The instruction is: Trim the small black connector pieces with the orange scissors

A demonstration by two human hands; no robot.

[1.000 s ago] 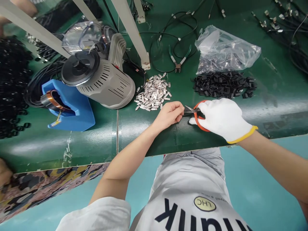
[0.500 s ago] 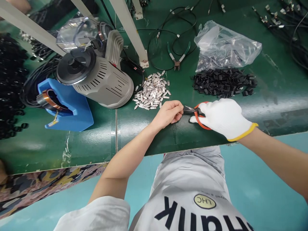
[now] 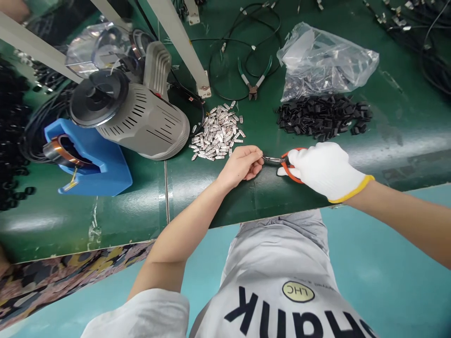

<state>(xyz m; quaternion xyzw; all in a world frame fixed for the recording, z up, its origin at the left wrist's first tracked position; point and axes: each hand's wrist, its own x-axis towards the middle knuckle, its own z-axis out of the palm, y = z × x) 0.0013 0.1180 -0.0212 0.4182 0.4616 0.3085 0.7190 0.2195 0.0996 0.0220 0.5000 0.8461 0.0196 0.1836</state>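
My right hand (image 3: pixel 326 169), in a white glove with a yellow cuff, grips orange-handled scissors (image 3: pixel 286 164) near the green table's front edge. The blades point left toward my bare left hand (image 3: pixel 241 166), whose fingers are pinched together right at the blade tips on something too small to make out. A heap of small silver metal pieces (image 3: pixel 216 132) lies just behind my left hand. A pile of small black parts (image 3: pixel 322 116) lies behind my right hand.
A grey cylindrical machine (image 3: pixel 136 117) lies at the left with a blue tape holder (image 3: pixel 93 166) beside it. A clear plastic bag (image 3: pixel 326 61), green-handled pliers (image 3: pixel 252 80) and black cables (image 3: pixel 229 51) sit farther back. Black rings (image 3: pixel 14 141) crowd the far left.
Both hands stay together at the scissors; the blades have closed slightly toward my left fingertips. The view has shifted a little, so everything sits slightly left and higher.
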